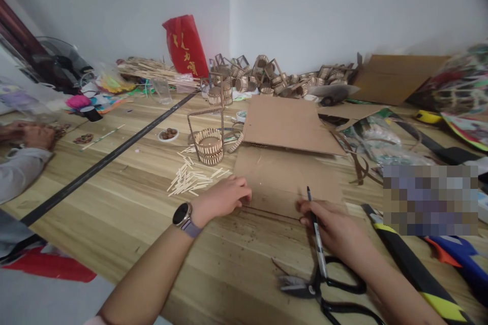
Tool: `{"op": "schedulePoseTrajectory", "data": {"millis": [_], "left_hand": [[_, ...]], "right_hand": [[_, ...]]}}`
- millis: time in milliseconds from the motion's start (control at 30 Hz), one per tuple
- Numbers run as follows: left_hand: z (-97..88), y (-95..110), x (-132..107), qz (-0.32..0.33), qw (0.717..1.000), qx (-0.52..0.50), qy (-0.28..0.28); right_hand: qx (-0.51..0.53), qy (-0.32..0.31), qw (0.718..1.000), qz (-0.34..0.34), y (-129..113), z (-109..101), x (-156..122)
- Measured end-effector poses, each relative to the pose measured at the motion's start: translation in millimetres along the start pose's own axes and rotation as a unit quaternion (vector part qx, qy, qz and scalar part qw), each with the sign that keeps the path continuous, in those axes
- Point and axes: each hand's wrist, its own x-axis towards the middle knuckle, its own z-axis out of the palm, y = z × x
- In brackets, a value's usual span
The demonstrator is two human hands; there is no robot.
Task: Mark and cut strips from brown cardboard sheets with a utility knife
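Note:
A brown cardboard sheet (293,177) lies flat in front of me, with its near edge towards me. My left hand (229,197), below a wrist with a watch, has its fingers curled on the sheet's near left corner. At the near right edge, my right hand (328,221) holds a pen (318,244) that slants upward between its fingers, and its fingertips touch the cardboard. Black-handled scissors (312,288) lie partly open under the right wrist. Left of the sheet are loose short sticks (188,177) and a small handled basket (209,147).
A second cardboard sheet (285,124) overlaps the far part of the first. Many small baskets (267,78) are piled by the wall beside a red bag (186,45). A black-and-yellow tool (415,264) lies at right. Another person's hands (38,134) are at far left.

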Motion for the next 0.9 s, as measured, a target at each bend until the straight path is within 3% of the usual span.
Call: {"op": "schedulePoseTrajectory", "data": {"millis": [533, 700, 900], "left_hand": [[4.7, -8, 3, 0.027, 0.999, -0.018, 0.028], [-5.4, -9, 13, 0.024, 0.999, -0.004, -0.042], [-21.1, -11, 34, 0.087, 0.983, 0.044, -0.155]], "right_hand": [[-0.003, -0.005, 1.000, 0.007, 1, 0, 0], [-0.013, 0.006, 1.000, -0.008, 4, 2, -1], [0.000, -0.007, 1.000, 0.006, 5, 3, 1]]}}
